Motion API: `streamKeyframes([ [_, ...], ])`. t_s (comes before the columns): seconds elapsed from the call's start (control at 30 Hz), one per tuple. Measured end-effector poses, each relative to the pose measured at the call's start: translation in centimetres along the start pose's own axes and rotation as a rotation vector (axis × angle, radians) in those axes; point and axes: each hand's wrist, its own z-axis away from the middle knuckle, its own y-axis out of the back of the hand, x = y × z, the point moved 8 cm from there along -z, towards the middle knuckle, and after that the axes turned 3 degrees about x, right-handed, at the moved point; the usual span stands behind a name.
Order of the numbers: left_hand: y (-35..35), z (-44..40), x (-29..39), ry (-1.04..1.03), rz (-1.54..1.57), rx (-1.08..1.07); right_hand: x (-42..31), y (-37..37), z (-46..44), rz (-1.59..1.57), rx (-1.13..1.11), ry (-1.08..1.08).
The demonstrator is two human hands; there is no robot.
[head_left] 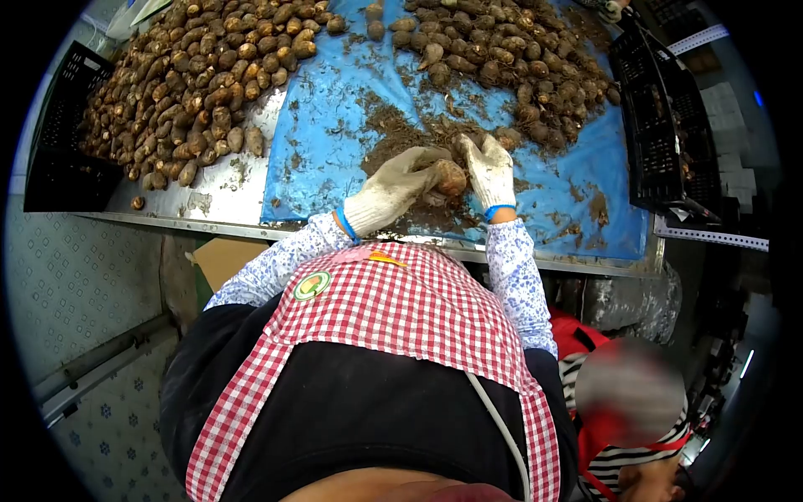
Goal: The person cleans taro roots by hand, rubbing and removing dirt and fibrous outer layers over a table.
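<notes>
My left hand (400, 188), in a dirty white knit glove with a blue cuff, is closed around a brown taro (452, 177) whose rounded end faces right. Just right of that taro, my right hand (489, 174) wears a matching glove, its fingers bent forward and drawn together. Whatever they grip, if anything, is hidden. Both hands are low over the blue plastic sheet (326, 159), where loose soil and root fibres (393, 125) lie. Another taro (507, 136) rests right beyond my right fingertips.
A large pile of cleaner taros (209, 75) covers the metal table (230, 188) on the left. Hairy, soil-covered taros (502, 50) are heaped at back right. Black crates (71, 125) flank both ends. A person in stripes (623, 468) is at lower right; another's gloved hand (612, 12) shows at top right.
</notes>
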Motion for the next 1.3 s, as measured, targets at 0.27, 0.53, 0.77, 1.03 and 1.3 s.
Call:
streamKeyframes([
  [0.27, 1.3, 1.0, 2.6, -0.097, -0.037, 0.157, 3.2, -3.3, 5.8, -0.993, -0.181, -0.428],
  [0.53, 2.0, -0.5, 2.4, -0.104, -0.315, 0.184, -5.7, 3.8, 4.5, -0.532, -0.098, 0.06],
  [0.77, 5.2, -2.9, 6.5, -0.284, -1.365, 0.537, -4.8, 2.7, 5.2, -0.817, -0.075, 0.019],
  [1.03, -2.3, -0.4, 5.8, -0.301, -0.853, 0.209, -4.6, 3.1, 5.0, -0.419, 0.165, 0.157],
  [1.3, 0.6, -4.0, 3.9, -0.275, -0.561, 0.28, -4.0, 2.4, 4.8, -0.467, 0.0, 0.049],
])
